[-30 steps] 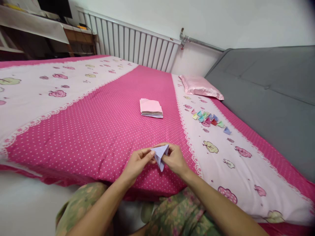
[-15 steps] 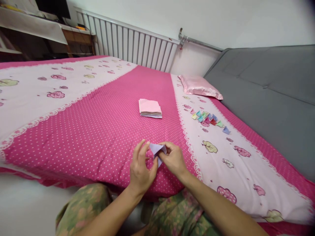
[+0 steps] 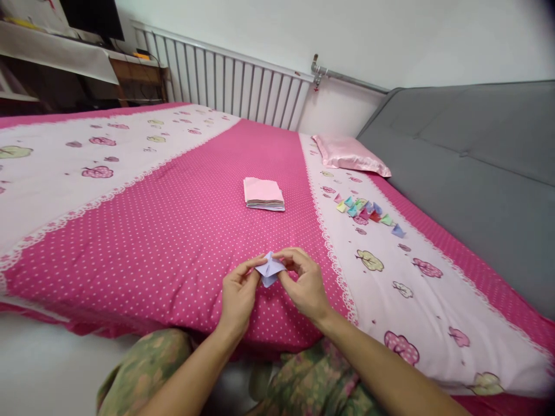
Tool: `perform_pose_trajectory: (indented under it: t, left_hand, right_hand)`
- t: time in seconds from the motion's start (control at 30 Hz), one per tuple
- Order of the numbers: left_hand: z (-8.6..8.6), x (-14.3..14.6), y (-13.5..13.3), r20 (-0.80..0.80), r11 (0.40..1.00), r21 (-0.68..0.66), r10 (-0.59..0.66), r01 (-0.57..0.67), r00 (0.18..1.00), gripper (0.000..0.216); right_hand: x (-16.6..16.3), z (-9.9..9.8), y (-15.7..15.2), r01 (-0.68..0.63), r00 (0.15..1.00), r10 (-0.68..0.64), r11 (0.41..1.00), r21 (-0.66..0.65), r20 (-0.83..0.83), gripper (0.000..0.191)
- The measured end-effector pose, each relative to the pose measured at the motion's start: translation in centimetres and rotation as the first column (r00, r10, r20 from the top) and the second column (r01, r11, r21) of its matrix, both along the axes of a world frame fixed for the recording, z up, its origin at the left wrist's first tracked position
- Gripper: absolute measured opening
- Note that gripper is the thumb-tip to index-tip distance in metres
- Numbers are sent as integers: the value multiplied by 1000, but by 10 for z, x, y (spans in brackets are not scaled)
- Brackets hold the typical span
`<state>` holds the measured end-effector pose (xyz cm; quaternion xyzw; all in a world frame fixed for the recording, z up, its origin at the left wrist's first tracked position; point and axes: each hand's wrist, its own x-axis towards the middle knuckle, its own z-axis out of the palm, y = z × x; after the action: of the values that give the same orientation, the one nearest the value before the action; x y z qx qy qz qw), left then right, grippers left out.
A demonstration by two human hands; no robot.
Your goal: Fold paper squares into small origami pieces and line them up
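- Here we are at the edge of the bed (image 3: 173,231), and a small piece of folded lavender paper (image 3: 269,268) sits between my two hands, just above the pink polka-dot cover.
- My left hand (image 3: 239,297) pinches one side of it, thumb and fingers closed on the corner; my right hand (image 3: 306,284) grips the opposite side, fingertips curled over and thumb underneath.
- Straight ahead of me, well apart from both hands, lies a stack of square paper (image 3: 263,192), pink sheet on top, edges not quite flush.
- Off to my right, a cluster of little folded paper pieces (image 3: 364,212) rests on the pale printed strip, with the pink satin pillow (image 3: 351,154) beyond.
- Now the risk, as I judge it: a pull from both sides at once could tear the thin paper at a crease, and a hard pinch could crush a point.
- Uneven pressure might set a fold crooked; a slack grip could let a flap spring open.
- Hard to call: the paper's underside and some fingertips are hidden, and the clustered pieces overlap too much to count.
- My patterned trousers (image 3: 145,370) run out of view at the bottom.
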<state>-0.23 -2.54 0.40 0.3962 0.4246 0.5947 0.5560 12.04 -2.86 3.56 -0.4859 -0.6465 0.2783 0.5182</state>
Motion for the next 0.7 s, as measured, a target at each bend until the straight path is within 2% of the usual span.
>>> perform_pose_trajectory:
  t: [0.17,0.27,0.37,0.5,0.6,0.7]
  left_hand:
    - [4,-4,2,239,984,-116,-108,139,965,17]
    - [8,-5,0,317,969,-111,-174,219,932,18]
    - [12,-5,-1,264,972,-67,-200,225,944,19]
    - [12,-2,-2,104,989,-76,-120,128,987,23]
    - [9,-1,-1,97,992,-55,-112,117,989,21]
    - [7,0,-1,100,991,-31,-126,130,987,22]
  right_hand:
    - [2,-1,1,5,1000,-5,1000,-22,9,23]
    - [4,-2,2,12,1000,-12,998,-68,0,24]
    - [5,-1,2,-16,999,13,995,-103,-35,22]
    - [6,1,0,-85,994,78,991,-102,-74,17]
    - [5,1,1,-71,993,56,987,-144,-107,6]
    - [4,-2,3,-20,986,-12,981,-191,-165,21]
